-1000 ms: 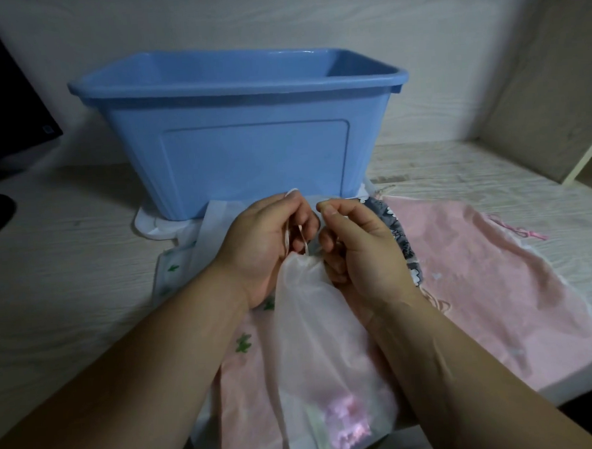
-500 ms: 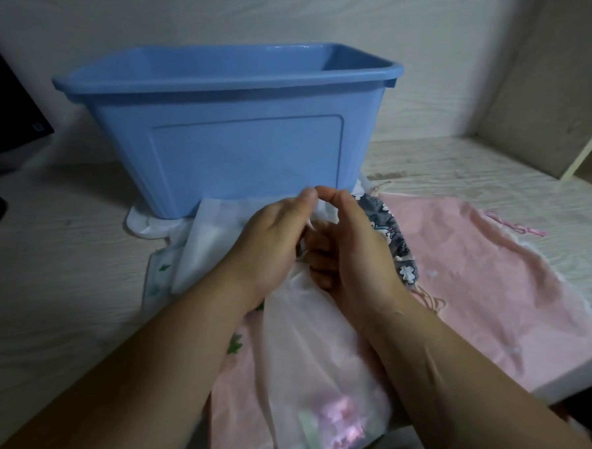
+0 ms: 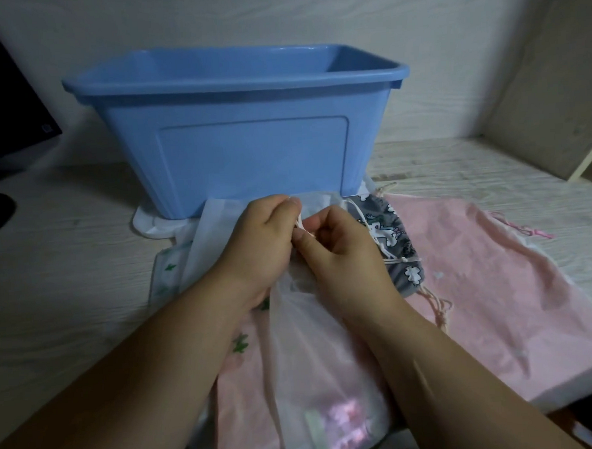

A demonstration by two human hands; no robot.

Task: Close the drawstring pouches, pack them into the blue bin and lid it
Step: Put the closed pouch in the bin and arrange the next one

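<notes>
A sheer white drawstring pouch (image 3: 316,367) hangs in front of me with something pink inside near its bottom. My left hand (image 3: 258,250) and my right hand (image 3: 344,256) meet at its gathered neck, each pinching the white cord. The open blue bin (image 3: 242,134) stands just behind them on its white lid (image 3: 150,225). A grey unicorn-print pouch (image 3: 395,250) lies to the right of my right hand. A large pink pouch (image 3: 490,289) is spread flat at the right. A white pouch with green prints (image 3: 168,272) lies under my left wrist.
A pale wood-grain table (image 3: 61,288) carries everything. A dark monitor (image 3: 4,112) and its base stand at the far left. A wooden panel (image 3: 548,101) rises at the right back. The table's front edge runs close below the pink pouch.
My hands have drawn closer together at the pouch neck and the right fingers have curled round the cord. The view has shifted slightly; the bin stays put.
</notes>
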